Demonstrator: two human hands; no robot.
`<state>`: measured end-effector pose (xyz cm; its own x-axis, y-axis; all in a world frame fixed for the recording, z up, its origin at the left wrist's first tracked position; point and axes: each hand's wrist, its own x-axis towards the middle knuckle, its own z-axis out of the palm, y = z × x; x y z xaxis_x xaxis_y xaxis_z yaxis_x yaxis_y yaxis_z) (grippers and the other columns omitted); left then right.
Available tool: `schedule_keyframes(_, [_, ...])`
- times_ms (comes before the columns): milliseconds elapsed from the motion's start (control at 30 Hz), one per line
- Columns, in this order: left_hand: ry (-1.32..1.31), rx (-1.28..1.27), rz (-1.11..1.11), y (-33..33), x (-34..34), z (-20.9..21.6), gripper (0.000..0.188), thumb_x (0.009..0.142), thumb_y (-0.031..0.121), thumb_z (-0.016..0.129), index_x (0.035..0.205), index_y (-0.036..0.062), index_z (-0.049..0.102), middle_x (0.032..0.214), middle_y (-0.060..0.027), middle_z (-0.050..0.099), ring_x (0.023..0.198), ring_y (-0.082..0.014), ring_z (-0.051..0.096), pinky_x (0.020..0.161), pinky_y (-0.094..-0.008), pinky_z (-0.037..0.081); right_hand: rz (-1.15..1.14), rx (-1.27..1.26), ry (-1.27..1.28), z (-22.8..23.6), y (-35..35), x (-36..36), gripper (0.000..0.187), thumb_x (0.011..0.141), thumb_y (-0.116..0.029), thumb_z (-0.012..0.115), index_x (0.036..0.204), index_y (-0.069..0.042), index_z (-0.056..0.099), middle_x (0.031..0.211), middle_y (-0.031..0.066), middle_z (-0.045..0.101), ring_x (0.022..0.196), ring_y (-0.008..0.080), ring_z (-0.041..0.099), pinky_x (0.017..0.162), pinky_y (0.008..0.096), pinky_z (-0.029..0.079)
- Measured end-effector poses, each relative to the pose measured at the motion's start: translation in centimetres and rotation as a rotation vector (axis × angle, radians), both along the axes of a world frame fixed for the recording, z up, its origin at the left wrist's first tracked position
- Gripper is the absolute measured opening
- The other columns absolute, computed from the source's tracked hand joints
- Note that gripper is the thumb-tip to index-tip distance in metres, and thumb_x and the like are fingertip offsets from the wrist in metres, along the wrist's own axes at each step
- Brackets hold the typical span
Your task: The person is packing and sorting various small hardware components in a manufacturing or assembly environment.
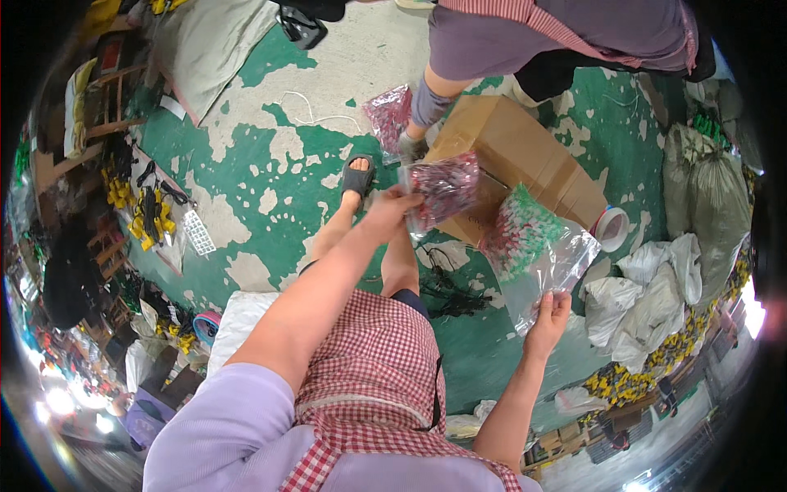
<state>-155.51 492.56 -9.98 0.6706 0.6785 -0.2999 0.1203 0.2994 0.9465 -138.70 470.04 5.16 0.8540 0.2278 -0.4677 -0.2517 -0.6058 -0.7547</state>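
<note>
My left hand (388,210) is closed on the edge of a clear plastic bag of dark red pieces (449,189), held in front of the cardboard box (525,139). Over to the right, my right hand (547,323) pinches the slack end of a larger clear plastic bag of green and red pieces (520,238). Its filled end overlaps the near side of the box. Beyond my left hand, another person's gloved hand (412,148) is beside a third bag of red pieces (388,115). Whether that hand grips the bag, I cannot tell.
The co-worker (508,41) bends in from the top. At the box's right end is a round white tub (611,229). White sacks (656,295) and a tall grey sack (709,189) line the right side. Dark tangled strands (452,293) lie on the worn green floor (270,156).
</note>
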Motion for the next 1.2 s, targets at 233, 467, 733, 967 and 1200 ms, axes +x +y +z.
schedule_keyframes(233, [-0.055, -0.946, 0.483, 6.1, -9.3, 1.8, 0.030, 0.073, 0.003, 0.049, 0.103, 0.0007, 0.049, 0.096, -0.0093, 0.056, 0.085, -0.0213, 0.056, 0.080, -0.0347, 0.045, 0.125, 0.019, 0.074, -0.3, 2.0, 0.6, 0.010, 0.086, -0.011, 0.047, 0.092, -0.003, 0.043, 0.070, -0.0001, 0.046, 0.063, 0.0072, 0.042, 0.057, 0.0205, 0.034])
schedule_keyframes(467, [-0.254, -0.895, 0.875, 10.1, -13.4, 4.6, 0.029, 0.069, 0.004, 0.052, 0.098, 0.0020, 0.049, 0.090, -0.0090, 0.056, 0.086, -0.0229, 0.055, 0.084, -0.0395, 0.043, 0.278, -0.076, 0.045, -1.6, 2.9, 0.6, 0.013, 0.085, -0.009, 0.047, 0.096, -0.004, 0.047, 0.072, 0.0027, 0.047, 0.063, 0.0097, 0.044, 0.057, 0.0234, 0.036])
schedule_keyframes(733, [-0.433, -0.888, 0.918, 9.6, -13.3, 5.7, 0.029, 0.071, 0.007, 0.050, 0.100, 0.0011, 0.049, 0.094, -0.0102, 0.058, 0.087, -0.0240, 0.056, 0.085, -0.0398, 0.042, 0.442, -0.228, 0.013, -1.2, 4.5, 0.9, 0.019, 0.085, -0.009, 0.046, 0.101, 0.000, 0.046, 0.082, 0.0063, 0.052, 0.069, 0.0118, 0.046, 0.063, 0.0264, 0.039])
schedule_keyframes(967, [-0.387, -0.904, 0.910, 8.9, -13.1, 4.4, 0.027, 0.072, 0.007, 0.050, 0.098, 0.0011, 0.051, 0.092, -0.0105, 0.058, 0.085, -0.0233, 0.057, 0.083, -0.0383, 0.044, 0.537, -0.190, -0.031, -1.4, 4.1, 1.2, 0.021, 0.084, -0.010, 0.046, 0.102, 0.002, 0.047, 0.085, 0.0079, 0.053, 0.073, 0.0157, 0.050, 0.068, 0.0291, 0.041])
schedule_keyframes(1200, [-0.248, -0.889, 0.884, 8.6, -13.4, 3.4, 0.034, 0.072, 0.006, 0.052, 0.105, 0.0006, 0.048, 0.099, -0.0110, 0.056, 0.092, -0.0249, 0.054, 0.088, -0.0401, 0.040, 0.384, -0.216, 0.081, -1.4, 3.1, 1.3, 0.021, 0.083, -0.014, 0.049, 0.098, 0.001, 0.049, 0.077, 0.0067, 0.054, 0.067, 0.0130, 0.050, 0.061, 0.0274, 0.041])
